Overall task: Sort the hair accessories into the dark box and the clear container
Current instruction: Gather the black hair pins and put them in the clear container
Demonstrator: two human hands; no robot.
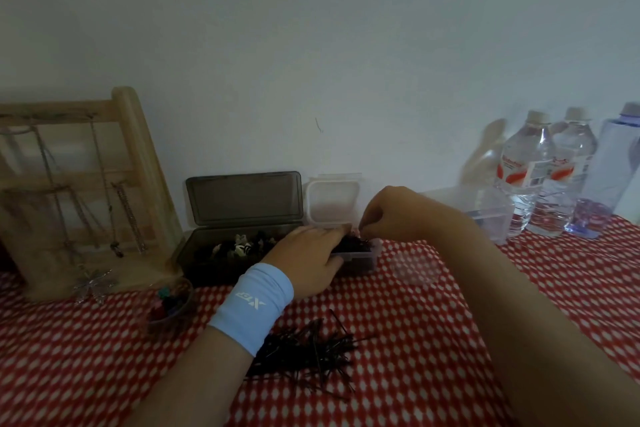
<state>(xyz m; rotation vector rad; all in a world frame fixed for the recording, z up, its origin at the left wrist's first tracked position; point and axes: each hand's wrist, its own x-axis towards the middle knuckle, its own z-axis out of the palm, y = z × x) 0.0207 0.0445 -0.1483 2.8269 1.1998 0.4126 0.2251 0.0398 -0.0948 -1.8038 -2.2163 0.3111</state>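
Note:
A dark smoky box [221,253] with its lid raised stands against the wall and holds black and white hair accessories [242,246]. To its right a clear container [363,258], lid up, is filled with dark hairpins. My left hand [308,253], with a light blue wristband, rests flat against that container's left side and rim. My right hand [384,211] hovers over the container with curled fingertips pinching something small and dark. A loose pile of black bobby pins [311,350] lies on the red checked cloth near me.
A wooden rack [131,156] hung with chains stands at the left. A small round dish [171,302] of coloured pieces sits before it. Three water bottles [526,177] and another clear box [491,215] stand at the right.

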